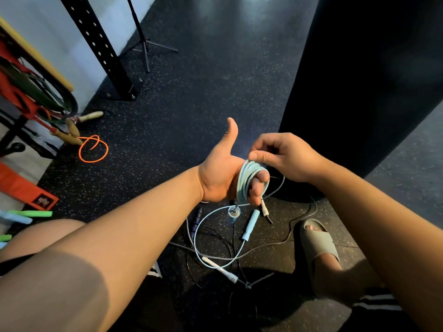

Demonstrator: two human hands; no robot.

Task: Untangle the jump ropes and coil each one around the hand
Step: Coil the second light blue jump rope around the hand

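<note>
My left hand (221,168) is raised over the floor with the thumb up, and a light blue jump rope (247,179) is wound in several turns around its fingers. My right hand (281,155) pinches the rope at the top of the coil. The rope's loose end loops down to a light blue handle (250,225) on the floor. Another blue handle (233,214) hangs just below my left hand. A white-handled rope (219,269) and thin dark and grey cords (285,238) lie tangled on the floor beneath.
A large black punching bag (359,92) stands at the right. A black rack post (100,49) and a stand (143,44) are at the back left. An orange rope (93,149) with wooden handles lies by resistance bands at the left. My sandalled foot (316,243) is near the tangle.
</note>
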